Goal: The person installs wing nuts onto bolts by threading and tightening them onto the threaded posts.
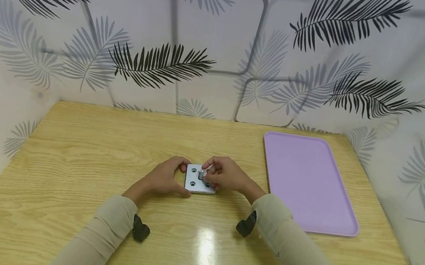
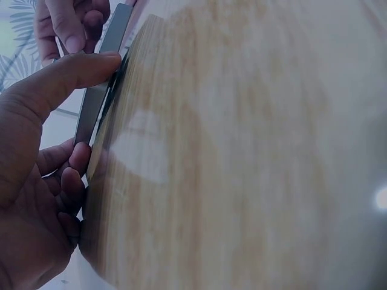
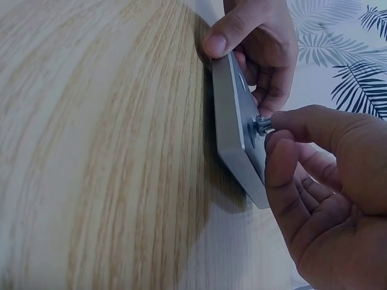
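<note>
A square silver metal plate [image 1: 199,188] with round holes near its corners lies flat on the wooden table, around the middle. My left hand [image 1: 165,175] grips its left side. In the left wrist view, that thumb lies along the near edge of the plate [image 2: 94,109], while the other fingers bend at the side. A small metal bolt [image 3: 262,125] stands up from the plate's middle. Thumb and index finger of my right hand [image 1: 228,175] pinch its top end. The lower end of the bolt is hidden in the plate.
To the right on the table [image 1: 71,149] lies a flat purple tray [image 1: 312,178] with a raised rim, near my right forearm. A leaf-patterned cloth [image 1: 225,39] rises behind the table and along both sides. Each wrist carries a black camera mount.
</note>
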Demonstrator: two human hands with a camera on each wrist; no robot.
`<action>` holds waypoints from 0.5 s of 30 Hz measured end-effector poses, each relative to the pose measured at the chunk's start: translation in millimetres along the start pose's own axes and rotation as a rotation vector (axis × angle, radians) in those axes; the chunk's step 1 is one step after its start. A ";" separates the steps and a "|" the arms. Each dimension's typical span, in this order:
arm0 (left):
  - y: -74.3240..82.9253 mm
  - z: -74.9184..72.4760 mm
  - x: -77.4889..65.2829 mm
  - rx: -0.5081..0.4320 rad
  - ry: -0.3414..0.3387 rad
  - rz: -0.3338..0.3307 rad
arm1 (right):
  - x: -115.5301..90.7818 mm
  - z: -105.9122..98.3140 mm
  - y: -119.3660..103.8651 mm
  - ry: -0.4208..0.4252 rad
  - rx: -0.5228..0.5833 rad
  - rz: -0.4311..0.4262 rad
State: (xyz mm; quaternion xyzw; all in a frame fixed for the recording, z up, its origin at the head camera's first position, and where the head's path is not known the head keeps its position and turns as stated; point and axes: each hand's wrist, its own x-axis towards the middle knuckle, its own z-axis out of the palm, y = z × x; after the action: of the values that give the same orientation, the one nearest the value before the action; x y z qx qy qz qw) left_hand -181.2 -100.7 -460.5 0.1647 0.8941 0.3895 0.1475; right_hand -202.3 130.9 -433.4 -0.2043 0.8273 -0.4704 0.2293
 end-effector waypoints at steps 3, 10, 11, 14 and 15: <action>-0.4 0.0 0.0 -0.006 -0.002 0.000 | -0.2 0.5 -1.0 -0.011 -0.012 -0.017; -2.7 0.4 1.4 0.000 -0.002 0.002 | 1.0 2.4 -0.8 -0.019 -0.031 -0.038; -2.8 0.4 1.5 0.002 -0.001 0.002 | 0.7 2.7 -1.3 -0.013 -0.035 -0.030; -2.4 0.5 1.1 0.001 -0.001 0.000 | -1.0 2.1 -3.9 0.002 -0.052 -0.009; -2.1 0.4 0.8 -0.001 0.001 -0.002 | -1.4 1.8 -4.6 0.006 -0.056 -0.006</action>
State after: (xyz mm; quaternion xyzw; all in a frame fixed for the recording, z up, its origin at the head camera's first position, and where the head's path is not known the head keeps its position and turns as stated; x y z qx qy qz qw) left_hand -182.1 -101.5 -462.4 0.1637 0.8941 0.3898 0.1476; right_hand -199.6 128.3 -429.9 -0.2115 0.8402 -0.4484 0.2196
